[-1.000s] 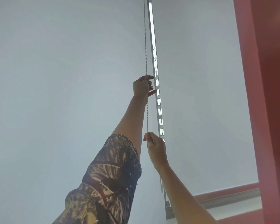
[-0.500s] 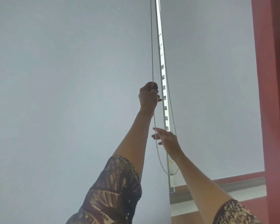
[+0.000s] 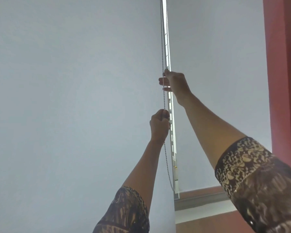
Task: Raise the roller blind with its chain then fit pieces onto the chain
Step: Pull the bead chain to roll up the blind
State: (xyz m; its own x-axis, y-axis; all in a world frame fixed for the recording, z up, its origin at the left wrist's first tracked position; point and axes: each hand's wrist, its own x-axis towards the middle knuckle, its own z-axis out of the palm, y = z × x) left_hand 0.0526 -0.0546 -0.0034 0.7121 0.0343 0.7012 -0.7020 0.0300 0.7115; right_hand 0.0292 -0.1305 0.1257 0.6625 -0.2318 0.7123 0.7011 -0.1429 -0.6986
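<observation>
A pale grey roller blind [image 3: 71,98] fills the left of the view, and a second blind [image 3: 217,64] hangs to its right. Between them a thin bead chain [image 3: 162,39] runs down from the top. My left hand [image 3: 159,126] is closed in a fist around the chain, lower down. My right hand [image 3: 175,82] is higher up, its fingers pinching the same strand. Below my left hand the chain hangs slack and loops near the bottom [image 3: 170,179]. No loose pieces for the chain are visible.
A bright slit with a notched white rail [image 3: 170,115] shows between the two blinds. The right blind's lower edge sits above a grey sill [image 3: 198,201]. A red wall [image 3: 286,81] runs up the right side.
My left hand came down with the chain gripped in it. My right hand let go low down, rose past the left and took hold higher up. The right blind's bottom edge sits a little higher.
</observation>
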